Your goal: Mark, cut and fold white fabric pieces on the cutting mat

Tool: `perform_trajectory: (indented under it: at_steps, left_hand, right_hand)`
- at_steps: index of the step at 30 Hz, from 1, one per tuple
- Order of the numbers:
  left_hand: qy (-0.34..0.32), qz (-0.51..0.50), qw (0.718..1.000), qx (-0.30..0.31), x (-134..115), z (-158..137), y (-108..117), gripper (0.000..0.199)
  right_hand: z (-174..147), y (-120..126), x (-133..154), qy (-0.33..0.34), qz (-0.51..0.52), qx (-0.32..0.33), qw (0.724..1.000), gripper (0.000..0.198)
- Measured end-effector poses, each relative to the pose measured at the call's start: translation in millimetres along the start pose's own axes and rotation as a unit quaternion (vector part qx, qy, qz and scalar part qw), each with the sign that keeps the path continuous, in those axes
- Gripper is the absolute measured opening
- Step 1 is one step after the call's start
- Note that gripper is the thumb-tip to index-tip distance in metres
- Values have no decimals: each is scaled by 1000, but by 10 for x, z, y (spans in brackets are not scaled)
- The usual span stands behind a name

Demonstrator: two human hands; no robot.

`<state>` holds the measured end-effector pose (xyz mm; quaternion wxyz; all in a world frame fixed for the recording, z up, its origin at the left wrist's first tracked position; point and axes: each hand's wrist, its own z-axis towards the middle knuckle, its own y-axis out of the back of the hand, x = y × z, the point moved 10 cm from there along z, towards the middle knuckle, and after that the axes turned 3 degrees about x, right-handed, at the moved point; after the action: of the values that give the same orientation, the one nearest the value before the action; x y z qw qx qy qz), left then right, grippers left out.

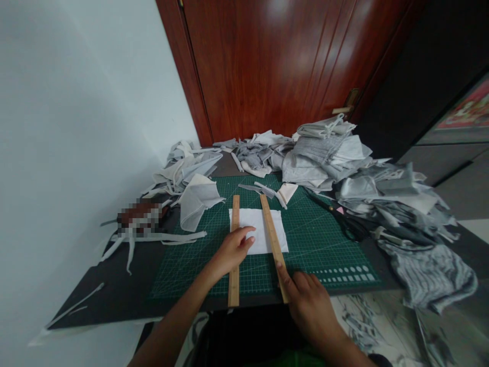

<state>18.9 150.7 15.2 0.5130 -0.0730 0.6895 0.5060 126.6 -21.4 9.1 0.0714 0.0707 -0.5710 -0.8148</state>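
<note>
A piece of white cloth [255, 229] lies flat on the green cutting mat [206, 265]. Across its left edge runs one wooden ruler [234, 285], and a second wooden ruler [270, 227] crosses its right part at a slant. My left hand [235, 248] rests over the left ruler and the cloth, with index finger and thumb stretched out and apart, nothing visible between them. At the near end of the right ruler is my right hand [307, 295]. One finger presses along that ruler, while the others are curled and partly hidden.
Black scissors [344, 219] lie on the mat's right side, beside heaps of grey and white fabric [324, 153]. More scraps [198, 199] and strips lie at the left, near a pixelated brown object [141, 216]. A wall [95, 102] borders the table's left side; a wooden door [260, 71] stands behind.
</note>
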Motion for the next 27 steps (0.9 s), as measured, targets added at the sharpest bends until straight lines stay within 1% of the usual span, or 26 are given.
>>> perform_trajectory:
  at_steps: [2, 3, 5, 6, 7, 10, 11, 12, 13, 15, 17, 18, 20, 21, 23, 25, 27]
  left_hand:
    - [-1, 3, 1000, 2, 2, 3, -1, 41]
    - [-3, 4, 1000, 3, 2, 2, -2, 41]
    - [-5, 3, 1000, 3, 2, -4, -5, 42]
    - [-5, 3, 1000, 4, 4, -7, -7, 43]
    - [-4, 3, 1000, 3, 6, -11, -8, 42]
    - [-1, 5, 1000, 0, 15, -19, -5, 41]
    - [-1, 5, 1000, -1, 14, -20, -3, 40]
    - [-1, 4, 1000, -1, 12, -22, -1, 40]
    - [0, 3, 1000, -1, 9, -23, 3, 40]
    - [6, -5, 1000, 2, 3, -28, 12, 38]
    - [15, -16, 1000, 5, -2, -35, 24, 36]
    - [20, -21, 1000, 6, -6, -40, 32, 35]
    - [24, -29, 999, 5, -16, -49, 50, 35]
    - [25, -32, 999, 3, -14, -53, 59, 37]
    - [33, -45, 998, -3, 21, -59, 73, 45]
    - [61, -76, 995, -8, 116, -63, 76, 55]
    - [91, -117, 989, -10, 217, -64, 71, 64]
  right_hand:
    - [103, 30, -138, -21, -9, 12, 1000, 67]
    - [144, 39, -168, -21, -5, 17, 1000, 63]
    - [189, 53, -175, -21, 17, 20, 999, 57]
    - [189, 55, -159, -21, 33, 19, 999, 58]
    - [177, 59, -138, -24, 49, 17, 998, 64]
    - [106, 76, -73, -28, 95, 10, 995, 94]
    - [84, 85, -68, -30, 109, 9, 994, 99]
    - [70, 96, -73, -34, 121, 8, 992, 98]
    - [67, 108, -82, -38, 131, 9, 991, 89]
    - [108, 147, -65, -36, 148, 11, 988, 63]
    - [217, 178, 56, -8, 164, 30, 986, 45]
    - [292, 183, 160, 14, 173, 49, 984, 41]
    - [453, 158, 401, 50, 195, 106, 974, 44]
    - [534, 145, 514, 60, 204, 130, 968, 48]
    - [686, 140, 708, 73, 213, 159, 961, 60]
    - [797, 96, 792, 58, 199, 183, 961, 63]
    - [858, 52, 801, 43, 186, 196, 962, 57]
